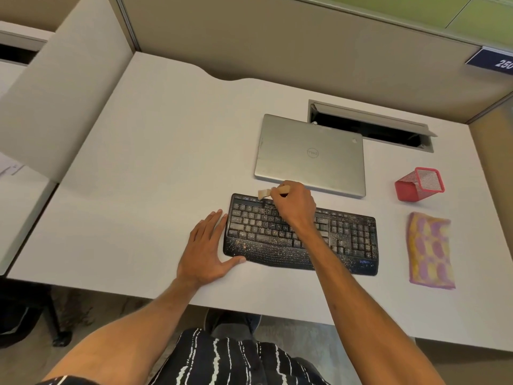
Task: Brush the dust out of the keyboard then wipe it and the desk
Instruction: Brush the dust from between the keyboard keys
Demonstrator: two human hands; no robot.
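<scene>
A black keyboard (341,240) speckled with pale dust lies on the white desk (155,151). My right hand (294,204) grips a small wooden-handled brush (263,193), whose pale bristles sit at the keyboard's top left edge. My left hand (208,245) lies flat on the desk, fingers straight, touching the keyboard's left end. A folded yellow and purple cloth (430,251) lies on the desk to the right of the keyboard.
A closed silver laptop (311,154) sits just behind the keyboard. A red mesh pen cup (419,184) lies tipped on its side at the right. Behind the laptop is an open cable slot (369,126). Partition walls enclose the desk at the back and left.
</scene>
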